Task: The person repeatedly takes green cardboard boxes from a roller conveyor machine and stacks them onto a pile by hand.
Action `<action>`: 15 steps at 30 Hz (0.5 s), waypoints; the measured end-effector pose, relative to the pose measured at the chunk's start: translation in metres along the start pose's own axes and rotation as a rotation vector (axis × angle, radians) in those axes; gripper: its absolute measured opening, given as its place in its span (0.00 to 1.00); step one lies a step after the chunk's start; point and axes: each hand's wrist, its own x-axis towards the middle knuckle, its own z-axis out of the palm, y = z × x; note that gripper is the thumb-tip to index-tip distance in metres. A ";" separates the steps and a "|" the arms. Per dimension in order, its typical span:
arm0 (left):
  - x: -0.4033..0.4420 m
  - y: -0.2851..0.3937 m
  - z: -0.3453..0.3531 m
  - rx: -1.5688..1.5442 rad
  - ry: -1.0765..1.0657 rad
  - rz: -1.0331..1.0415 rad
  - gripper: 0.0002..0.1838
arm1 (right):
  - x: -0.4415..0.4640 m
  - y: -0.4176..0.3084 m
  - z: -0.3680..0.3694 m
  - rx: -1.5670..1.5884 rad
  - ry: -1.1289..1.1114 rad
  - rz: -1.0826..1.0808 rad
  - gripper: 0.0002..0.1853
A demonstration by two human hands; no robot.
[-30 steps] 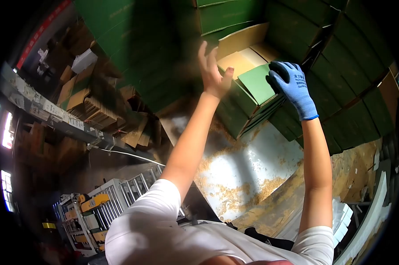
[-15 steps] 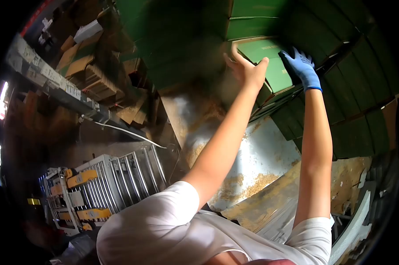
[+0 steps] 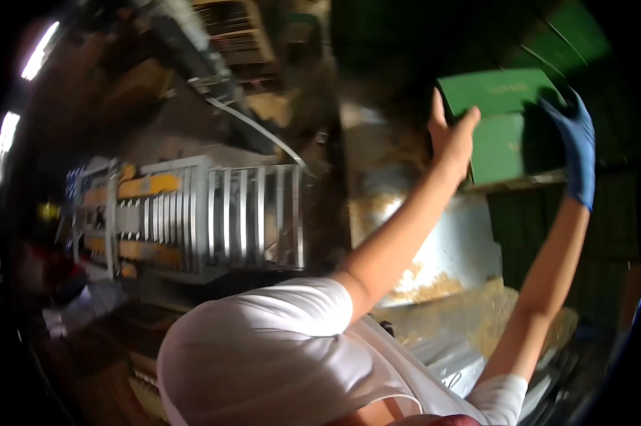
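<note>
A green cardboard box (image 3: pixel 496 138) with faint lettering is between my two hands at the upper right. My bare left hand (image 3: pixel 453 142) grips its left side, the thumb along the near edge and the fingers on the far side. On the opposite side, my right hand (image 3: pixel 579 149) in a blue glove presses against the box with thumb and fingers spread around its right edge. The underside of the box is hidden, so I cannot tell whether it rests on anything.
Dark green boxes (image 3: pixel 540 220) are stacked beyond and below the held one. A metal roller conveyor (image 3: pixel 225 213) with yellow parts stands at the left. A worn metal sheet (image 3: pixel 462 234) lies below my left forearm. Flattened cardboard (image 3: pixel 239 32) is piled at the top.
My left hand, earlier spread at the box's left edge, now grips its side. The box and both hands sit farther right and lower in view; the whole view has swung, bringing the conveyor upward.
</note>
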 end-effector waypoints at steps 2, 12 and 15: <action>-0.010 0.060 -0.034 0.070 0.036 0.002 0.47 | -0.010 -0.025 0.010 0.418 -0.169 0.092 0.32; -0.112 0.349 -0.465 0.931 0.127 0.252 0.47 | -0.296 -0.235 0.441 0.909 -0.656 0.324 0.24; -0.156 0.439 -0.592 1.221 0.348 0.130 0.44 | -0.376 -0.368 0.520 1.268 -0.785 0.693 0.30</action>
